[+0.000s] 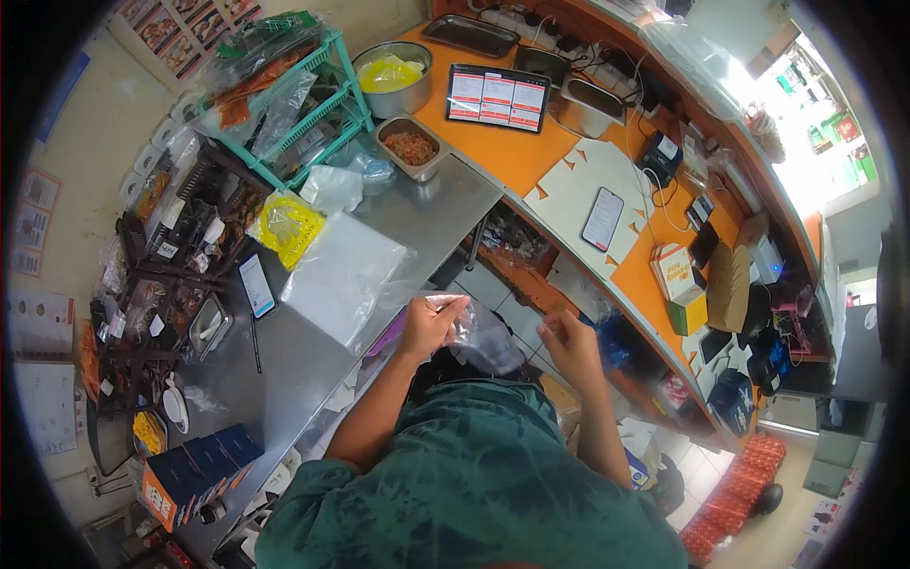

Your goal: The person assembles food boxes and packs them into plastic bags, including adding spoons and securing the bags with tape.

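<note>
My left hand [431, 327] is closed on the top edge of a clear plastic bag [493, 346], which hangs in front of my body between the two counters. To the right of the bag, my right hand [569, 343] is apart from it, fingers curled in, with nothing visible in them. A stack of clear plastic sheets or bags [346, 275] lies on the steel counter [313, 365], left of my left hand. Beyond it rests a yellow packet [286, 229] with a hand picture on it.
A steel pan [409, 149] of chopped reddish food stands by a pot [393, 81] at the back. A tablet [498, 98] and a phone [602, 219] are on the orange counter. Another phone [256, 284], a green rack [303, 123] and dark boxes [204, 465] are at left.
</note>
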Available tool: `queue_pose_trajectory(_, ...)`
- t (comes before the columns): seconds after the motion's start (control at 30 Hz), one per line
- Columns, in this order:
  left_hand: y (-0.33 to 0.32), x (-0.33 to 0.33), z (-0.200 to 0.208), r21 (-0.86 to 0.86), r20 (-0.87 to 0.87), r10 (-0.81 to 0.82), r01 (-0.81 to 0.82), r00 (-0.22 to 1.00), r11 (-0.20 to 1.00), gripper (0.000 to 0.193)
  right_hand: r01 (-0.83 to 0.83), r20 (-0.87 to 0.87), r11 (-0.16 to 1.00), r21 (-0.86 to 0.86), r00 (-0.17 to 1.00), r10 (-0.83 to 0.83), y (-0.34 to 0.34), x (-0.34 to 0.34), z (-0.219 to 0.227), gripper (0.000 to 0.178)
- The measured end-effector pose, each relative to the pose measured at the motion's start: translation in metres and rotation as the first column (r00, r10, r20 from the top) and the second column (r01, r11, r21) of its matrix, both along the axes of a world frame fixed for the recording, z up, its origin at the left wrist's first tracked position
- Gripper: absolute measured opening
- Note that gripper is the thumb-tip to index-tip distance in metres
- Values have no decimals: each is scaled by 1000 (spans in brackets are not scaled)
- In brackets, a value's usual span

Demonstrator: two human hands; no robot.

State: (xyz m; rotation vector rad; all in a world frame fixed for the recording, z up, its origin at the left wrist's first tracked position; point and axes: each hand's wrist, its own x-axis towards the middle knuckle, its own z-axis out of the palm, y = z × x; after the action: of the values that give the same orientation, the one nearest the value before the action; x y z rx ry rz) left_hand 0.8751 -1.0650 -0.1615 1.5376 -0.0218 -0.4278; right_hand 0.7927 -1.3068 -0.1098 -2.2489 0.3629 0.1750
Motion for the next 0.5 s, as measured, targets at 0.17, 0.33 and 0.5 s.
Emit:
queue_pose_trajectory(0.17,-11,-7,-15,92,71,92,-99,993,991,49,-192,240,856,480,967,83,32,34,-3,24)
queue_pose_trajectory(0.33,-39,-11,17,86,323,126,-162,938,983,35,-374,414,826,421,890,192,45,56,-36,29)
queue_pose_trajectory(0.5,-46,-19,23,20,-91,322,-322,942,947,26,-526,304,743,414,849,432,20,76,-62,31)
